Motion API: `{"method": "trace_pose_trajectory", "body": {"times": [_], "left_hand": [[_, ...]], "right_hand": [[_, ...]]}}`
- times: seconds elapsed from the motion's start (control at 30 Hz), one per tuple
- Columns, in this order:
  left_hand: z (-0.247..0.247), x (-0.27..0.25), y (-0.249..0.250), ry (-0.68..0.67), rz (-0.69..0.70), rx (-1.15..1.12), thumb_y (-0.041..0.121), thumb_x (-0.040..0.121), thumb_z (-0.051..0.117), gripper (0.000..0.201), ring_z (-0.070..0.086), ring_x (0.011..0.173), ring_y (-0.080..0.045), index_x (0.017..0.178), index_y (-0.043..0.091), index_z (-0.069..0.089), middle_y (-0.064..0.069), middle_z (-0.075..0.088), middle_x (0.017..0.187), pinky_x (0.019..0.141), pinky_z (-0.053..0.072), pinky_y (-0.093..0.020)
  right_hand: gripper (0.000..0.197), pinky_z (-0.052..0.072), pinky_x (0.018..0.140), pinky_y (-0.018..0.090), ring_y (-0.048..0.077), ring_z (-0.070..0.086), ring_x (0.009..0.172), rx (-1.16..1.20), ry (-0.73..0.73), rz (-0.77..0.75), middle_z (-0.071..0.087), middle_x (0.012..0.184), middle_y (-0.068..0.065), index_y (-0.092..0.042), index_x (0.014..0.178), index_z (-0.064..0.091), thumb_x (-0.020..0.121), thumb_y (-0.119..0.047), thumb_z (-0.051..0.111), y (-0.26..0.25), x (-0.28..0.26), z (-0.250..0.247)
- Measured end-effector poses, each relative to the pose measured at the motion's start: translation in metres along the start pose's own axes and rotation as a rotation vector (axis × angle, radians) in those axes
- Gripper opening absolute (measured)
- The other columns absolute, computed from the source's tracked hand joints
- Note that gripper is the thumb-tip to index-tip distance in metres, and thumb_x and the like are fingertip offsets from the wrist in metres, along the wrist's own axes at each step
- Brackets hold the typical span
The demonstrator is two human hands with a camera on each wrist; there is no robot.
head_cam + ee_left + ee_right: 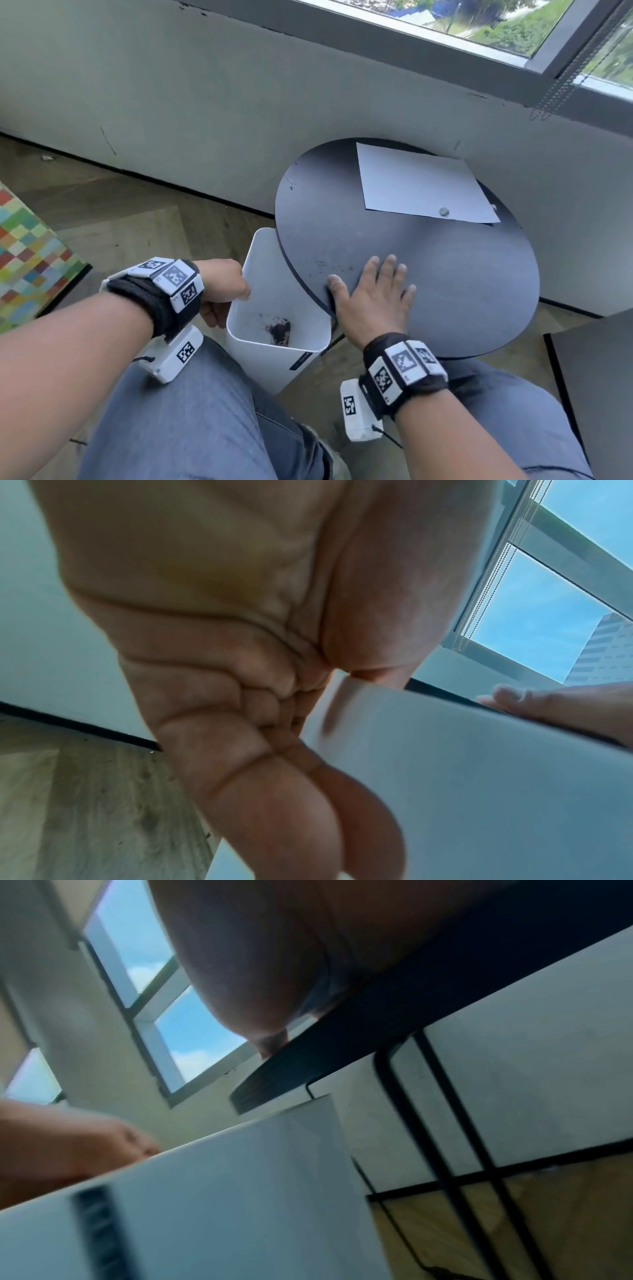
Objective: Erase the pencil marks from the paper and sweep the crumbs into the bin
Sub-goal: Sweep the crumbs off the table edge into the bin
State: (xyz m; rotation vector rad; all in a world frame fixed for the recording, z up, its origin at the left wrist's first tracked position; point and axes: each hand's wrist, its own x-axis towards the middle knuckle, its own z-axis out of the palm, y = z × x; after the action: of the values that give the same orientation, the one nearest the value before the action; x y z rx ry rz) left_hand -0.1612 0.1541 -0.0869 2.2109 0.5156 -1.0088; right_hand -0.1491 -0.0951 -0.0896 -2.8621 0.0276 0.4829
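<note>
At the near tabletop [445,291] edge: right hand [370,301], fingers straight and spread, sweeps crumbs [329,267] toward the bin [270,349], its rim gripped by the left hand [222,286]. Paper [421,181] lies behind. Next: push remaining specks over the edge.

Head view: bright, even daylight from window [479,24] at upper right; soft shadows only, faint sheen on dark table [445,274]; sharp at centre, straight lines bowed toward frame edges. Slight softness over paper [421,181].

Left wrist view: strongly distorted, left hand [240,642] filling the frame, too close for focus; bin [479,791] wall smeared by motion blur; blue sky bright at upper right, near overexposure.

Right wrist view: blurred throughout; right hand [274,961] backlit and dark at top; table underside almost black; windows bright at upper left; bin wall pale, bluish, streaked.
</note>
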Motion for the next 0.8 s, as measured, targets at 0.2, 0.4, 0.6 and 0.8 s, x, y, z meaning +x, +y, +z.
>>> {"method": "trace_pose_trajectory", "body": {"times": [0.2,0.4,0.6,0.8], "left_hand": [[-0.002,0.002,-0.002,0.013,-0.004,-0.017,0.010,0.099,0.048,0.026,0.066,0.049,-0.026,0.101,-0.007,0.066,-0.020,0.070,0.070,0.050,0.057,-0.032],[-0.004,0.000,-0.006,0.019,-0.005,-0.036,0.009,0.098,0.047,0.028,0.066,0.052,-0.028,0.101,-0.010,0.068,-0.023,0.070,0.075,0.048,0.056,-0.032],[-0.006,0.000,-0.008,0.016,-0.011,-0.053,0.010,0.099,0.047,0.028,0.066,0.053,-0.028,0.103,-0.009,0.068,-0.023,0.070,0.077,0.049,0.056,-0.032],[-0.008,0.000,-0.011,0.020,-0.007,-0.075,0.011,0.099,0.047,0.026,0.067,0.056,-0.028,0.103,-0.004,0.068,-0.021,0.073,0.081,0.052,0.058,-0.032]], "right_hand": [[0.087,-0.009,0.124,0.048,0.020,-0.022,0.153,-0.054,-0.099,-0.546,-0.016,0.168,0.004,-0.014,0.160,-0.009,0.098,-0.067,0.023,-0.046,-0.042,0.026],[0.075,-0.004,0.124,0.034,0.012,-0.004,0.154,0.325,0.057,-0.342,0.003,0.169,-0.002,-0.019,0.162,0.004,0.104,-0.047,0.041,-0.024,-0.010,-0.007],[0.086,-0.011,0.122,0.054,0.026,-0.023,0.152,-0.063,-0.052,-0.287,-0.019,0.167,0.006,-0.017,0.161,-0.004,0.096,-0.071,0.013,-0.046,0.000,0.015],[0.064,0.021,0.124,0.036,0.013,0.028,0.150,0.391,-0.162,-0.646,0.033,0.162,-0.003,-0.028,0.159,0.021,0.103,-0.049,0.044,-0.045,-0.028,-0.008]]}}
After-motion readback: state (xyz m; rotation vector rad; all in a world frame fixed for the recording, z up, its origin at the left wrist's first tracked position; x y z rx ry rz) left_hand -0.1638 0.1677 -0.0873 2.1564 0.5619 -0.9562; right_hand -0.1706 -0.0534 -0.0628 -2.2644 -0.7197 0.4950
